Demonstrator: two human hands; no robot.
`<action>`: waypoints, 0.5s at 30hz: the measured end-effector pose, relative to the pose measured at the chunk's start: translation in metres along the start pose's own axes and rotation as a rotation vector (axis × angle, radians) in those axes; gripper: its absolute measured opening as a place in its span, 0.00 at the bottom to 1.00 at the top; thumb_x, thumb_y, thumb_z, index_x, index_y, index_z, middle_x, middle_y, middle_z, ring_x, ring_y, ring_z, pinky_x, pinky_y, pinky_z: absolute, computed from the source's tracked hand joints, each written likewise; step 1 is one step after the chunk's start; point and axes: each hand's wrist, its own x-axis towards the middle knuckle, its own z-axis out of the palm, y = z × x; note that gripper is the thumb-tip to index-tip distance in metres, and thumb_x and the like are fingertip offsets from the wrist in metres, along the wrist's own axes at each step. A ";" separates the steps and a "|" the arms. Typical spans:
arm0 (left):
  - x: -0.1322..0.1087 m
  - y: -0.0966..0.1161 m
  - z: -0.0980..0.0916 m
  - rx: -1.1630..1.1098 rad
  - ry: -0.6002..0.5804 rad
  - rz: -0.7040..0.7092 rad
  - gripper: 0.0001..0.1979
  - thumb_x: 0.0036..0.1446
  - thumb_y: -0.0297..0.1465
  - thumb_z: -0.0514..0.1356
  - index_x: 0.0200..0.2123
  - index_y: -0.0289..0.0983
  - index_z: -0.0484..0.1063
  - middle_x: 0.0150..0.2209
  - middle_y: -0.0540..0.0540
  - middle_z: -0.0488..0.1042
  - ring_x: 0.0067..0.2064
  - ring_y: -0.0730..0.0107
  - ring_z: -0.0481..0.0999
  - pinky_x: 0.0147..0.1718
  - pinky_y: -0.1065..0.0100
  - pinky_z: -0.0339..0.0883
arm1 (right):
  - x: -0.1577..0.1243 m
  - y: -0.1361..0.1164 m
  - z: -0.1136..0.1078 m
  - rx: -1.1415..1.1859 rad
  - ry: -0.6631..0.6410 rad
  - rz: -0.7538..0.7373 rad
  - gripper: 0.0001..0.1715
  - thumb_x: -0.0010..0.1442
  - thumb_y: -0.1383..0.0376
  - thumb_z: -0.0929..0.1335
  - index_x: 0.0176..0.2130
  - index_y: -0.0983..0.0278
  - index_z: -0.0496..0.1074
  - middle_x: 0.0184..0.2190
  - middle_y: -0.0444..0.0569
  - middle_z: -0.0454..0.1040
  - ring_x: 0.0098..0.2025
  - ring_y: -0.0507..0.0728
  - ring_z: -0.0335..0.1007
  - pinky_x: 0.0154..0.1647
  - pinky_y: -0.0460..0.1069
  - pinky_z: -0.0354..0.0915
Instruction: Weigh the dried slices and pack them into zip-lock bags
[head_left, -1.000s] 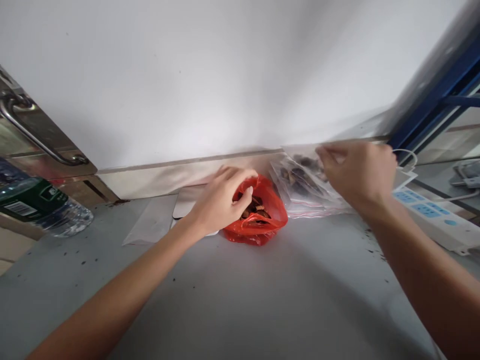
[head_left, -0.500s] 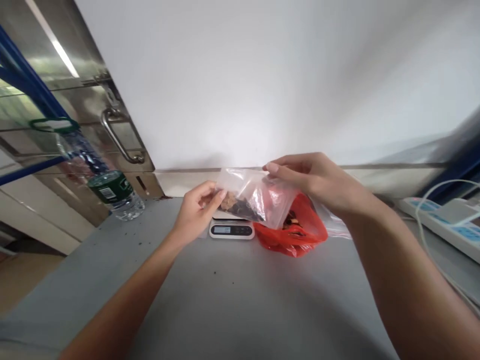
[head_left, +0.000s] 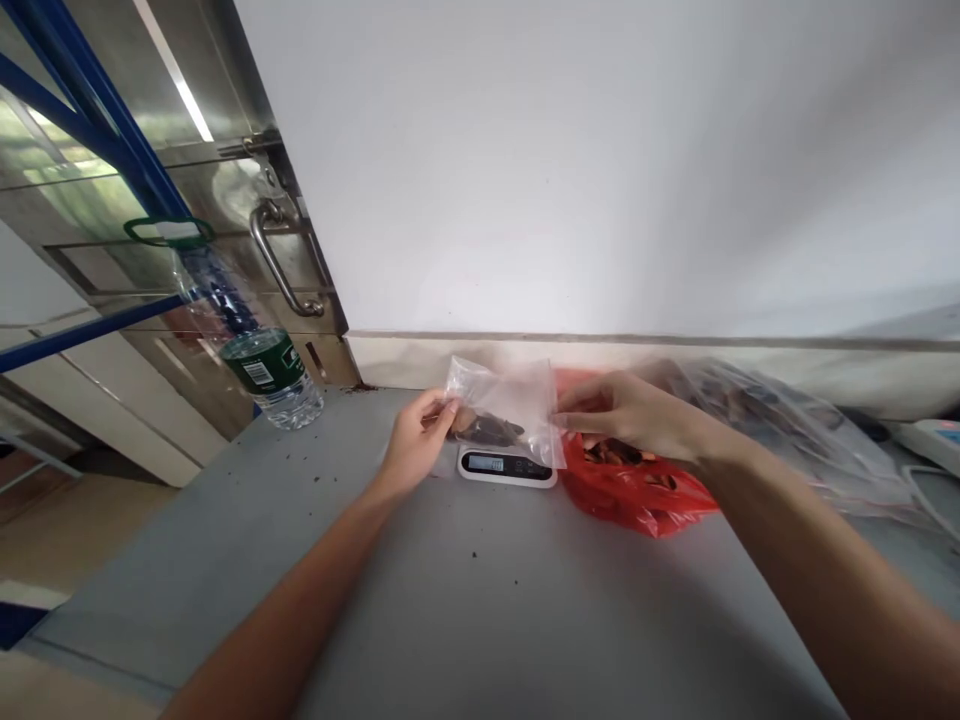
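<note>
A clear plastic zip bag [head_left: 517, 395] with brown and dark dried pieces at its lower left is stretched between my two hands, over a small white digital scale [head_left: 507, 467] with a lit display. My left hand [head_left: 418, 432] pinches the bag's left edge between thumb and fingers. On the opposite edge, my right hand [head_left: 619, 412] has its thumb and fingertips closed. Under and beside that hand lies an open red plastic bag [head_left: 649, 500] with dark and orange-brown dried pieces inside. The bag hides the scale's platform.
A large water bottle [head_left: 274, 375] with a green label and handle stands at the table's left edge. More clear plastic bags [head_left: 795, 430] lie at the right by the wall. A white device [head_left: 930, 440] with a cable sits at far right. Dark crumbs dot the grey table [head_left: 450, 620].
My right hand has moved from the zip bag's top corner down to its right edge. The bag is now spread flatter. The view has shifted, showing more clear bags at right.
</note>
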 end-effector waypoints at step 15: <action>-0.039 0.038 0.038 0.100 -0.215 0.230 0.07 0.57 0.35 0.67 0.31 0.39 0.77 0.32 0.46 0.79 0.34 0.65 0.74 0.36 0.66 0.68 | 0.006 0.013 0.021 0.268 -0.123 -0.124 0.15 0.45 0.55 0.77 0.23 0.63 0.77 0.20 0.44 0.70 0.25 0.51 0.58 0.28 0.50 0.52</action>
